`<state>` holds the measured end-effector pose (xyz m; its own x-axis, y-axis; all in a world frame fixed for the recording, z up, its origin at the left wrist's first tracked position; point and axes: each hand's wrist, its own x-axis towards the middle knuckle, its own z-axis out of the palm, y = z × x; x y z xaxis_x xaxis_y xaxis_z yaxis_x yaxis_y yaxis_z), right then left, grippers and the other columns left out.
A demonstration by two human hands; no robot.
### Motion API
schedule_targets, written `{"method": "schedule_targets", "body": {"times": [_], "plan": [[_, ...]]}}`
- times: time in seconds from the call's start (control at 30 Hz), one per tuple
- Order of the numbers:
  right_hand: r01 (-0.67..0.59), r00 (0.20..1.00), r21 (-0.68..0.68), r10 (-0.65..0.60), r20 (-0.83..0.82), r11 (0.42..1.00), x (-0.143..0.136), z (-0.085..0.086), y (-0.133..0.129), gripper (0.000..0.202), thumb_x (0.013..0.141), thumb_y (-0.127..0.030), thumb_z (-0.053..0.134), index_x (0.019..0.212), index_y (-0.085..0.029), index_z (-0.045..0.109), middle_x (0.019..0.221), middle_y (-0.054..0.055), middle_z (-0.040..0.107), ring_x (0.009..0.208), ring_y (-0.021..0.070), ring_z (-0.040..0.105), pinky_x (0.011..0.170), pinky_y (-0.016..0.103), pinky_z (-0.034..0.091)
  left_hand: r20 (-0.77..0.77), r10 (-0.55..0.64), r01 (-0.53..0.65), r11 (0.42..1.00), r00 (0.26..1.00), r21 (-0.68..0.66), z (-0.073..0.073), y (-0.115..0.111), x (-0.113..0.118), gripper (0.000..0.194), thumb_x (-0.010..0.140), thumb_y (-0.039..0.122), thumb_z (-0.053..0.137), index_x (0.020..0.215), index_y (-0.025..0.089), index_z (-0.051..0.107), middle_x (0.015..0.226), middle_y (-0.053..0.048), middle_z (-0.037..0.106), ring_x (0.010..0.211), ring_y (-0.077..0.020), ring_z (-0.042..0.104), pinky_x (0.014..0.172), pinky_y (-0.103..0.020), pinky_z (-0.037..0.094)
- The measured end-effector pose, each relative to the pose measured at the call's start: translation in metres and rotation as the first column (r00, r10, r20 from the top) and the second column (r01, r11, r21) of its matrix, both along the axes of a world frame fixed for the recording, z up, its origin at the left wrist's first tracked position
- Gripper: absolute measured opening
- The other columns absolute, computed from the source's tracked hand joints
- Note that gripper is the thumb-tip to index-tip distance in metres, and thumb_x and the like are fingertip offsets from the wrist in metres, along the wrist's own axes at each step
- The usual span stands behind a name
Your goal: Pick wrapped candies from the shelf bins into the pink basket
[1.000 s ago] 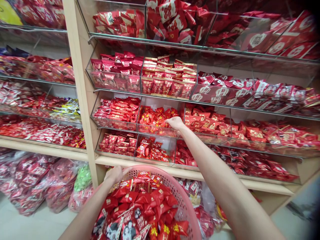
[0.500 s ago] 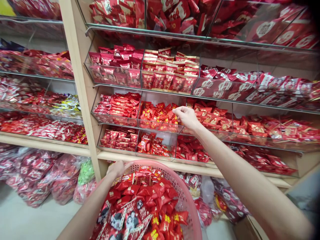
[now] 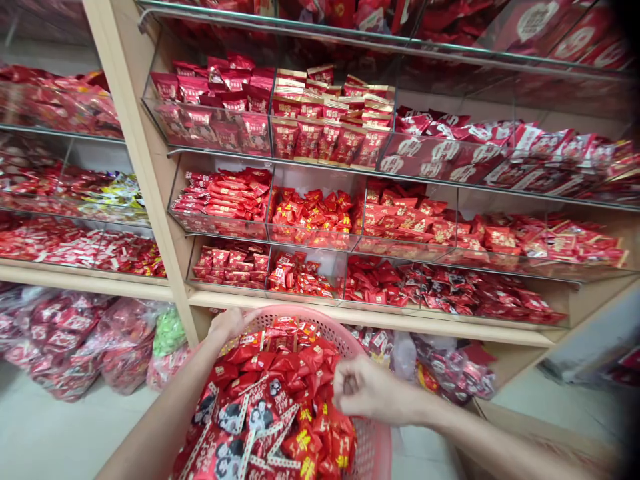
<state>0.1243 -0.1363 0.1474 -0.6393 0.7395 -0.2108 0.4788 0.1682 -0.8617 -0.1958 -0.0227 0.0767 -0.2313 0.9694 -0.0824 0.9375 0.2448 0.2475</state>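
Note:
A pink perforated plastic basket [image 3: 376, 437] is heaped with small red candy packets [image 3: 270, 407], some printed with cartoon couples, others with yellow characters. My left hand [image 3: 229, 325] is closed on the basket's far left rim. Over the right side of the heap, my right hand [image 3: 367, 392] has its fingers curled together; what they hold, if anything, is hidden. Beyond the basket, a clear shelf bin of red and yellow packets [image 3: 315, 210] stands at mid-height.
Wooden shelving [image 3: 173, 293] with clear divided bins of red packets fills the view ahead. Under the lowest board lie bulging plastic bags [image 3: 70, 340] of packets. A cardboard box [image 3: 540, 427] sits on the floor at the right.
My right hand has drawn back from the bin of red and yellow packets, down to the basket. My left hand stays on the rim. The view has tilted slightly downward.

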Motion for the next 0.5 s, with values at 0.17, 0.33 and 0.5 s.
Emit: {"method": "schedule_targets", "body": {"times": [0.17, 0.33, 0.5], "plan": [[-0.038, 0.973, 0.090, 0.016, 0.228, 0.995, -0.003, -0.009, -0.024, 0.002, 0.053, -0.012, 0.053, 0.053, -0.014, 0.053, 0.046, -0.006, 0.045, 0.045, 0.0060, 0.041, 0.042, 0.016, 0.027, 0.024, -0.016, 0.016, 1.000, 1.000, 0.002, -0.001, 0.001, -0.001, 0.090, 0.065, 0.081, 0.021, 0.089, 0.010, 0.070, 0.096, -0.024, 0.067, 0.096, -0.0358, 0.060, 0.080, -0.039, 0.045], [-0.077, 0.908, 0.223, -0.024, 0.419, 0.972, -0.021, -0.039, -0.032, 0.006, 0.052, -0.014, 0.058, 0.046, -0.016, 0.057, 0.043, -0.005, 0.048, 0.046, 0.0080, 0.045, 0.043, 0.018, 0.027, 0.057, -0.034, 0.034, 0.999, 0.998, 0.000, -0.004, 0.002, -0.003, 0.090, 0.064, 0.082, 0.020, 0.091, 0.012, 0.069, 0.096, -0.023, 0.067, 0.096, -0.0355, 0.061, 0.081, -0.040, 0.044], [-0.220, 0.841, 0.102, 0.135, 0.525, 0.970, -0.044, -0.069, -0.024, 0.016, 0.057, -0.011, 0.061, 0.064, -0.024, 0.069, 0.057, -0.007, 0.061, 0.056, 0.0101, 0.054, 0.046, 0.017, 0.029, 0.065, -0.023, 0.022, 1.000, 0.998, 0.022, -0.006, 0.002, -0.004, 0.089, 0.063, 0.083, 0.020, 0.088, 0.012, 0.069, 0.095, -0.024, 0.067, 0.095, -0.0360, 0.061, 0.080, -0.041, 0.044]]}}
